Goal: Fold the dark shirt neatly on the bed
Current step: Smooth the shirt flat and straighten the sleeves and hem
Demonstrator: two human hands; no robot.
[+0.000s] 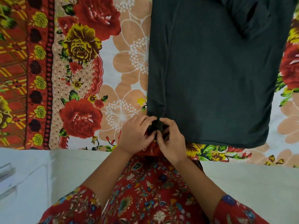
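Observation:
The dark shirt lies spread flat on the flowered bed sheet, its hem toward me and a sleeve bunched at the far right. My left hand and my right hand are side by side at the shirt's near left corner. The fingers of both hands pinch the dark cloth of that corner, which is crumpled between them. The rest of the hem runs smooth to the right.
The bed's near edge runs across the view just below my hands. Under it is pale floor. A white object sits at the lower left. Open bed sheet stretches to the left of the shirt.

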